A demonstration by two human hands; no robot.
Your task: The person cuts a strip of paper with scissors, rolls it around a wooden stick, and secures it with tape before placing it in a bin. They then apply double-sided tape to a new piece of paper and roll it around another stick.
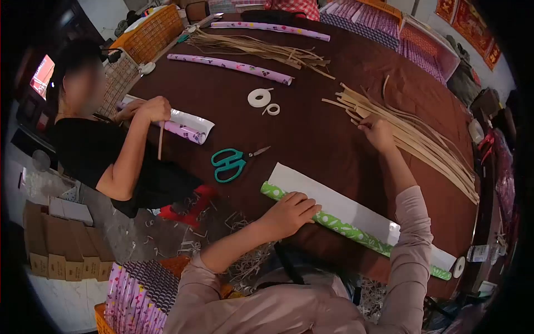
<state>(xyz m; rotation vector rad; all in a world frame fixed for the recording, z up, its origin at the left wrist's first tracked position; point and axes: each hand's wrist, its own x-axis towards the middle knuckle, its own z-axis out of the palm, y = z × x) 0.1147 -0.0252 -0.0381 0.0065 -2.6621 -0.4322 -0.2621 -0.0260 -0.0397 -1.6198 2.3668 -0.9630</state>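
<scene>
My left hand (290,216) is closed over a partly rolled sheet of green patterned wrapping paper (356,236), its fingers curled on the rolled edge. The sheet's white inner side (328,201) lies spread behind the roll. My right hand (378,133) reaches to the near-left end of a bundle of tan flat strips (428,150), thumb and fingers pinched on a strip end. Teal-handled scissors (229,165) lie left of the roll with their blades apart. Two white tape rolls (259,98) sit farther back on the brown table (311,133).
A co-worker (119,150) at the left handles a purple patterned roll (186,132). Purple rolls (231,68) and more tan strips (250,47) lie at the back. Crates of rolls (361,22) stand behind. Another tape roll (459,267) sits at the right edge. Cardboard boxes (67,245) stand at lower left.
</scene>
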